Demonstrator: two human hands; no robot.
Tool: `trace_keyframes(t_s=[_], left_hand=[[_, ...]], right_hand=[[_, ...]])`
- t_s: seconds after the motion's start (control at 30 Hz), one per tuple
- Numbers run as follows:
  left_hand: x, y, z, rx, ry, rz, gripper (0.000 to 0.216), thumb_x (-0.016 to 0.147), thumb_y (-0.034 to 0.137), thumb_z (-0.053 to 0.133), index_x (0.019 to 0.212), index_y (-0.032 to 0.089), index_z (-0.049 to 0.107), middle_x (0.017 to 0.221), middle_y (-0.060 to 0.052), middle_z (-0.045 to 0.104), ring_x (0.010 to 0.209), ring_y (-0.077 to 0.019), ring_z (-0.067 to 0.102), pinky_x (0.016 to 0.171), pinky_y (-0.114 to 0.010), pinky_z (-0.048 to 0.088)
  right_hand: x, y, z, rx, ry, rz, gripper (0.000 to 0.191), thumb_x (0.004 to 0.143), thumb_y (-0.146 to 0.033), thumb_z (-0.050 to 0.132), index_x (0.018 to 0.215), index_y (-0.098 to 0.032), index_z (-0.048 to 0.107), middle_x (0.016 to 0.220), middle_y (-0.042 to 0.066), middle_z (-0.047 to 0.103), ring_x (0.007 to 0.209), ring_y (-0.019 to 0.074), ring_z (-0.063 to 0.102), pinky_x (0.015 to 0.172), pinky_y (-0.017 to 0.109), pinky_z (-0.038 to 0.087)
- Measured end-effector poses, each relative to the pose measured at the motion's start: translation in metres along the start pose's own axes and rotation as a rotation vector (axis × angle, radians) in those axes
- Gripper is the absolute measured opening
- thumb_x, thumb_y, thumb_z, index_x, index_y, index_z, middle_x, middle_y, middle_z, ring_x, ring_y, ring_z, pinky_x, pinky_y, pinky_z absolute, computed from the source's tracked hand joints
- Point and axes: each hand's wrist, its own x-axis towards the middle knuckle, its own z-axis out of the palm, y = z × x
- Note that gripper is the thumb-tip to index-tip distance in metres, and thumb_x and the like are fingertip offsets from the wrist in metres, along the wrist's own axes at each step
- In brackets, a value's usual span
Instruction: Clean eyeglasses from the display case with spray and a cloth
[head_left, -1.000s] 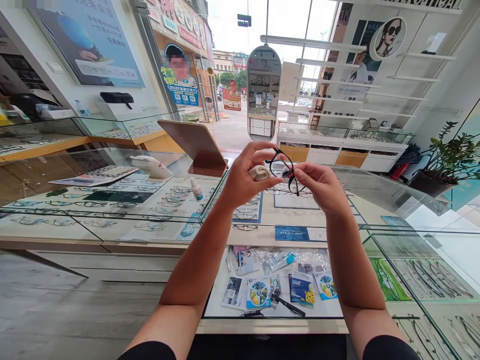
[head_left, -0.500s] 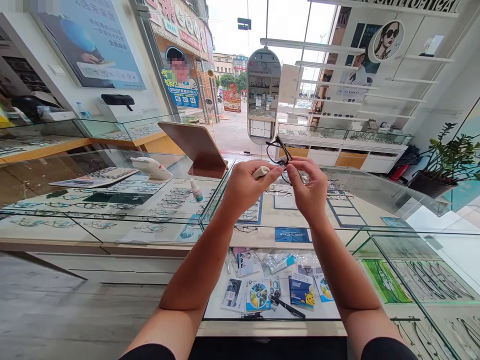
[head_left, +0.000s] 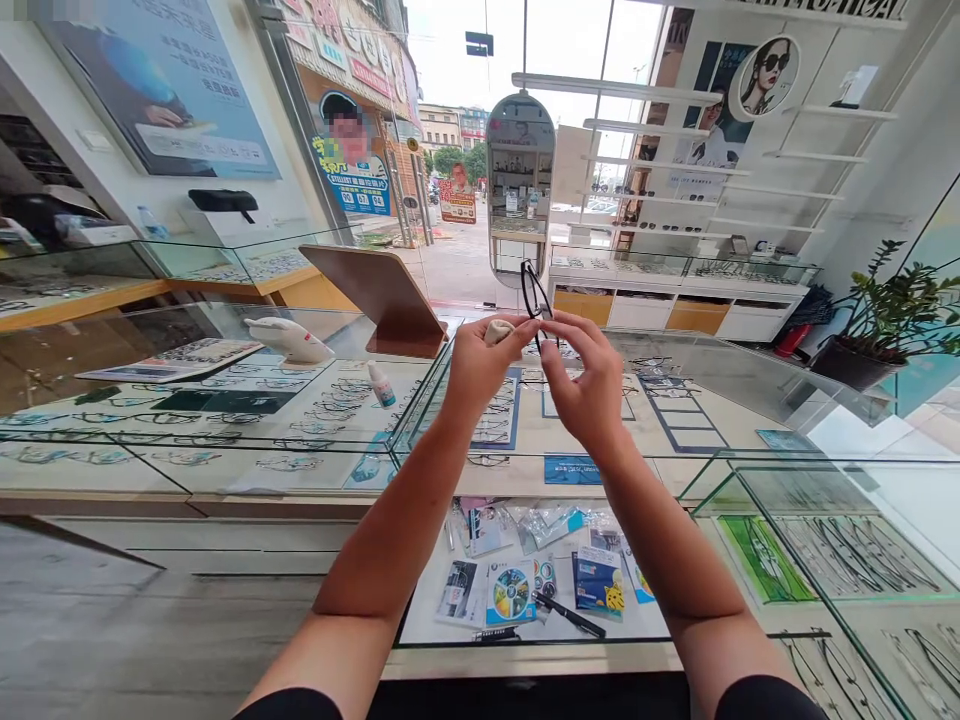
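Observation:
Over the glass counter, my right hand (head_left: pixel 589 380) pinches a pair of black-framed eyeglasses (head_left: pixel 527 285), now turned nearly edge-on. My left hand (head_left: pixel 480 370) is closed around a bunched pale cloth (head_left: pixel 498 331), and its fingertips meet the frame. The fingers hide the lower part of the glasses, and I cannot tell whether the cloth touches a lens. To the left of my hands, a small white spray bottle (head_left: pixel 381 384) stands on the glass.
A brown tilted panel on a stand (head_left: pixel 375 295), perhaps a mirror's back, and a white hand-shaped display (head_left: pixel 290 341) stand on the left counter. An oval mirror (head_left: pixel 519 190) hangs ahead. Below my arms lie packets, leaflets and a black pen (head_left: pixel 570 614). A potted plant (head_left: pixel 862 345) stands right.
The eyeglasses have turned from a slanted view to nearly edge-on. My right hand has moved left, closer to my left hand. The view has shifted slightly.

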Motion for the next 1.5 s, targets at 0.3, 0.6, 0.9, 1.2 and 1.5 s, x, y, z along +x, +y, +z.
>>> trace_keyframes(t_s=[0.3, 0.6, 0.9, 1.2, 1.5], left_hand=[[0.009, -0.007, -0.004, 0.174, 0.007, 0.114, 0.038, 0.082, 0.058, 0.088, 0.084, 0.022, 0.078, 0.067, 0.003, 0.054, 0.060, -0.0130, 0.046, 0.056, -0.028, 0.038], [0.059, -0.029, -0.009, 0.757, -0.117, 0.278, 0.019, 0.096, 0.039, 0.075, 0.099, 0.023, 0.084, 0.083, -0.005, 0.079, 0.075, -0.0220, 0.064, 0.069, -0.033, 0.040], [0.111, -0.117, 0.014, 1.342, -0.620, 0.135, 0.033, 0.112, 0.038, 0.055, 0.122, 0.019, 0.081, 0.127, -0.014, 0.083, 0.110, -0.0309, 0.075, 0.080, -0.034, 0.050], [0.147, -0.186, 0.035, 1.399, -0.921, 0.105, 0.033, 0.105, 0.037, 0.061, 0.119, 0.022, 0.086, 0.126, -0.013, 0.084, 0.117, -0.0330, 0.076, 0.089, -0.036, 0.054], [0.157, -0.213, 0.049, 1.416, -1.034, 0.089, 0.038, 0.102, 0.043, 0.058, 0.120, 0.024, 0.086, 0.124, -0.012, 0.085, 0.112, -0.0326, 0.077, 0.084, -0.035, 0.053]], right_hand=[[0.021, 0.081, -0.017, 0.063, -0.020, 0.366, 0.060, 0.107, -0.050, 0.057, 0.065, -0.029, 0.019, 0.064, -0.005, 0.017, 0.063, 0.0141, 0.020, 0.062, 0.034, 0.027], [-0.033, 0.119, 0.068, -0.329, -0.909, 0.482, 0.056, 0.108, -0.043, 0.059, 0.058, -0.024, 0.040, 0.056, -0.002, 0.043, 0.061, 0.0155, 0.039, 0.061, 0.033, 0.028], [-0.095, 0.118, 0.032, -0.520, -1.160, 0.296, 0.050, 0.118, -0.037, 0.045, 0.095, -0.017, 0.084, 0.098, 0.015, 0.086, 0.091, 0.0249, 0.076, 0.071, 0.034, 0.034], [-0.108, 0.105, 0.026, -0.613, -1.204, 0.239, 0.057, 0.117, -0.039, 0.045, 0.101, -0.012, 0.091, 0.096, 0.019, 0.088, 0.089, 0.0281, 0.083, 0.069, 0.034, 0.041], [-0.107, 0.105, 0.029, -0.604, -1.221, 0.225, 0.058, 0.117, -0.039, 0.044, 0.101, -0.013, 0.093, 0.095, 0.019, 0.090, 0.088, 0.0307, 0.086, 0.066, 0.036, 0.041]])
